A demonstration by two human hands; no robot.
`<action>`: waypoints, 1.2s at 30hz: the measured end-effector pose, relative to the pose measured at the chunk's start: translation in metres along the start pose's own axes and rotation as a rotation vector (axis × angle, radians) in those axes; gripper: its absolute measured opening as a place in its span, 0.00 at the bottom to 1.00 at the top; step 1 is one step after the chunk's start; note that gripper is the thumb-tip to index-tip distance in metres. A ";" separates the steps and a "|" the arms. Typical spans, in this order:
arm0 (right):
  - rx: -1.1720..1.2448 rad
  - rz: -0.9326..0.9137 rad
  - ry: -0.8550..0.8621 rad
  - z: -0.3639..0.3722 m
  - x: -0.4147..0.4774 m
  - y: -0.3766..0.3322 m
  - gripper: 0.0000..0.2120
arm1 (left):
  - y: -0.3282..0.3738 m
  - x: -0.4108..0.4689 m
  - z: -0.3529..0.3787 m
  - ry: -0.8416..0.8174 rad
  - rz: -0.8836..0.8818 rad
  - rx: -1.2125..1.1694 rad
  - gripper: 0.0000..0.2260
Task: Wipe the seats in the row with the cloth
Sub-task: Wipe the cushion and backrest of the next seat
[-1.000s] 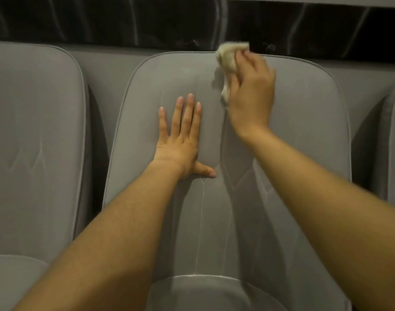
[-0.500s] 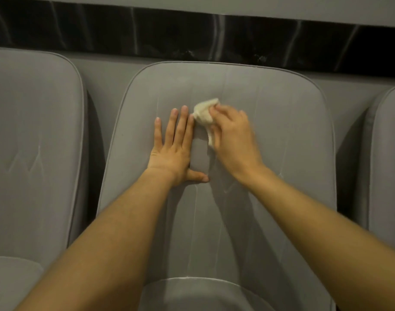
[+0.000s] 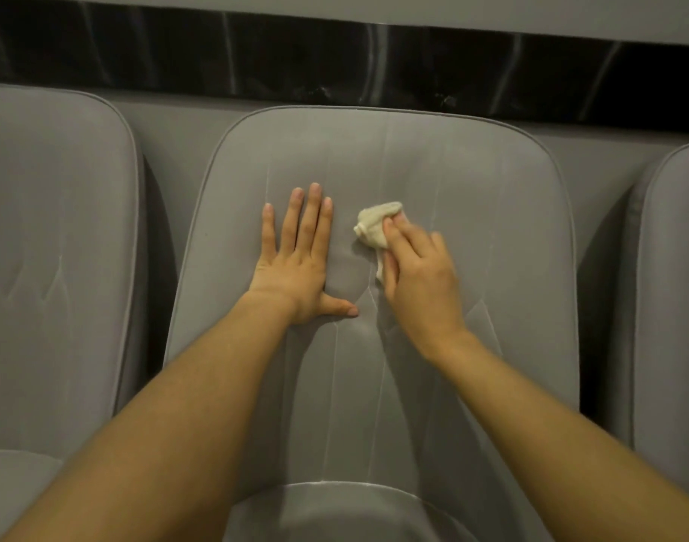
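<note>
**Cloth at work on the middle seat's back, row far from finished**

The right hand [image 3: 417, 275] gripped the bunched cloth [image 3: 374, 226] and pressed it to the backrest of the middle seat [image 3: 471, 197], just right of centre frame. The left hand [image 3: 296, 260] lay flat and released on the same backrest, fingers straight, just beside the cloth but apart from it. Faint pale lines ran down the fabric; whether they were wipe marks or creases could not be told. The job seemed to be partway through this one backrest. Its cushion [image 3: 335, 510] at the bottom of the frame, the left seat [image 3: 53, 228] and the right seat [image 3: 671, 267] likely remained to be wiped.
</note>
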State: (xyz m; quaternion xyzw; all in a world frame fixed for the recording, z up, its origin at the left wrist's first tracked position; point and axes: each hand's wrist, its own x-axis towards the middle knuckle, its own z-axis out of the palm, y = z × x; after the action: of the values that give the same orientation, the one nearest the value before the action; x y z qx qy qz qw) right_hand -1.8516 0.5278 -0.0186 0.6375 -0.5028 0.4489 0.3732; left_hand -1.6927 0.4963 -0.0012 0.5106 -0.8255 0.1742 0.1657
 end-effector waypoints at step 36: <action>-0.132 0.074 -0.052 0.003 -0.107 -0.008 0.24 | 0.001 -0.042 0.046 -0.036 0.021 0.038 0.60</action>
State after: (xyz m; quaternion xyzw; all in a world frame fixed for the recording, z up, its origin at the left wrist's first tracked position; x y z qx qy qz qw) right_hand -1.8528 0.5596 -0.1214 0.6038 -0.5642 0.4117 0.3842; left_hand -1.6799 0.5085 -0.0604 0.5082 -0.8301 0.1823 0.1392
